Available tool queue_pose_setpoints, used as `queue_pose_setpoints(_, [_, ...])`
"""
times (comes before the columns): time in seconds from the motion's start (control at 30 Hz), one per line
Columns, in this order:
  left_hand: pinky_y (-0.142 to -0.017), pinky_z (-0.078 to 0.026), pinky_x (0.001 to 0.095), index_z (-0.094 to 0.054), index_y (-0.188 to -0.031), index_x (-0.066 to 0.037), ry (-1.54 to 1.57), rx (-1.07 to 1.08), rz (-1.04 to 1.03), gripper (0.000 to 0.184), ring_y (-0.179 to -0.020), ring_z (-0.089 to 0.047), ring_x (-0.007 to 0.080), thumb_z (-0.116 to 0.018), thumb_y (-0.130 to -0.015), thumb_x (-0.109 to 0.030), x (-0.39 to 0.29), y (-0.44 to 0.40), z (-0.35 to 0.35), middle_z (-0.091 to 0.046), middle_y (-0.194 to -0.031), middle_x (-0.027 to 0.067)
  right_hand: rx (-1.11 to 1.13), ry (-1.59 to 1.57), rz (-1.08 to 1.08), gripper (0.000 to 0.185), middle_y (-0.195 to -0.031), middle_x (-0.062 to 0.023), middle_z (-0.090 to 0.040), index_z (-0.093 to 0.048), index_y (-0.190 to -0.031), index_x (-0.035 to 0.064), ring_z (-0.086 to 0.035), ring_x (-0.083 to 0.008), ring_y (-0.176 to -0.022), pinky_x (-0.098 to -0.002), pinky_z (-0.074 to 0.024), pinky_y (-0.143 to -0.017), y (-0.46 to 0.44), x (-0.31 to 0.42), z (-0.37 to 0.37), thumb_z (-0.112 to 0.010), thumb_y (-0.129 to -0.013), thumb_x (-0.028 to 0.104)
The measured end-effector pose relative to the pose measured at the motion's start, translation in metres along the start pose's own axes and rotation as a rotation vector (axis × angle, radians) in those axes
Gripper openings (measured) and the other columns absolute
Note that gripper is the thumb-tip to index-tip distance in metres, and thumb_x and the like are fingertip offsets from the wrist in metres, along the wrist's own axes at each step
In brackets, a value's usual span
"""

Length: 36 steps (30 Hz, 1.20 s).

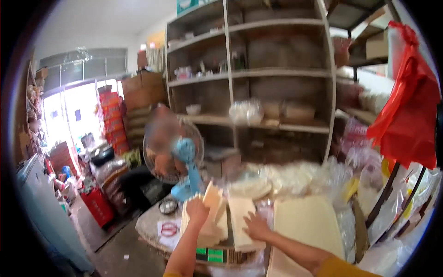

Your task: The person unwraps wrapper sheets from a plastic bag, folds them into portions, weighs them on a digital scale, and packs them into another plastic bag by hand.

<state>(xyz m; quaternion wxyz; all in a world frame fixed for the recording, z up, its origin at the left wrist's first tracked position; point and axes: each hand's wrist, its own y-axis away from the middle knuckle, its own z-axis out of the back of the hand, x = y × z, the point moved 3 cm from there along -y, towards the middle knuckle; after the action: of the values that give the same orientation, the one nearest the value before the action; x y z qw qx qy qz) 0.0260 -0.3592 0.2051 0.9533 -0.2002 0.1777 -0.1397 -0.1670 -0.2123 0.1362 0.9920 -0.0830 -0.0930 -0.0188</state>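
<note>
My left hand is closed on the edge of a stack of thin cream sheets, some of which stand up and fan apart beside it. The sheets look like paper or thin cloth; I cannot tell which. To the right, my right hand lies with its fingers spread on a narrow cream stack. Both stacks rest over a printed cardboard box. A larger pile of cream sheets lies right of my right hand.
A blue fan stands behind the stacks, with a person partly behind it. Red-handled scissors and a small round dish lie at left. Clear plastic bags line the back. Tall shelves rise behind; a red bag hangs right.
</note>
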Motion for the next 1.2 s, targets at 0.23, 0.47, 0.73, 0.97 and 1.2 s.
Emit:
queue_pose_setpoints(0.23, [-0.068, -0.047, 0.0439, -0.043, -0.096, 0.0, 0.591, -0.062, 0.024, 0.037, -0.079, -0.059, 0.039, -0.067, -0.076, -0.02, 0.008, 0.003, 0.05, -0.059, -0.084, 0.0227, -0.081, -0.775, -0.031, 0.062, -0.128, -0.0159, -0.051, -0.042, -0.133, 0.0061, -0.049, -0.0256, -0.117, -0.0386, -0.0411, -0.094, -0.005, 0.026, 0.053, -0.058, -0.086, 0.043])
queue_pose_setpoints(0.47, [-0.06, -0.046, 0.0253, -0.053, -0.105, -0.001, 1.618, 0.323, 0.223, 0.029, -0.071, -0.057, 0.0126, -0.064, -0.079, -0.006, -0.063, 0.065, 0.05, -0.06, -0.088, 0.0069, -0.16, -1.329, -0.216, 0.041, -0.089, -0.0048, -0.064, -0.054, -0.12, 0.0016, -0.058, -0.0087, -0.075, -0.0244, -0.047, -0.066, -0.004, 0.029, 0.068, -0.06, -0.086, 0.023])
queue_pose_setpoints(0.73, [-0.057, -0.046, 0.0256, -0.061, -0.091, 0.003, 1.427, 0.527, 0.284, 0.022, -0.062, -0.058, 0.0145, -0.069, -0.076, -0.011, -0.09, 0.097, -0.031, -0.063, -0.077, 0.0074, -0.293, -0.783, -0.286, 0.04, -0.071, -0.0064, -0.061, -0.055, -0.12, 0.0037, -0.057, -0.0128, -0.063, -0.0275, -0.0471, -0.063, 0.033, -0.034, 0.068, -0.058, -0.081, 0.012])
queue_pose_setpoints(0.97, [-0.052, -0.045, 0.0275, -0.063, -0.084, 0.005, 1.337, 0.449, 0.373, 0.02, -0.059, -0.057, 0.014, -0.068, -0.078, -0.014, -0.084, 0.074, -0.055, -0.062, -0.071, 0.0081, -0.217, -0.871, -0.266, 0.044, -0.093, -0.0172, -0.065, -0.054, -0.12, 0.0079, -0.063, -0.0279, -0.083, -0.0357, -0.0481, -0.076, -0.024, -0.064, 0.005, -0.059, -0.076, 0.012])
queue_pose_setpoints(1.2, [-0.053, -0.044, 0.0294, -0.06, -0.081, 0.005, 1.174, 0.374, 0.439, 0.028, -0.057, -0.053, 0.0128, -0.065, -0.081, -0.023, -0.047, 0.072, -0.127, -0.06, -0.07, 0.0057, -0.139, -0.517, -0.335, 0.047, -0.1, -0.0243, -0.061, -0.049, -0.121, 0.0043, -0.058, -0.0388, -0.094, -0.0415, -0.0453, -0.084, -0.018, -0.023, 0.005, -0.057, -0.076, 0.011])
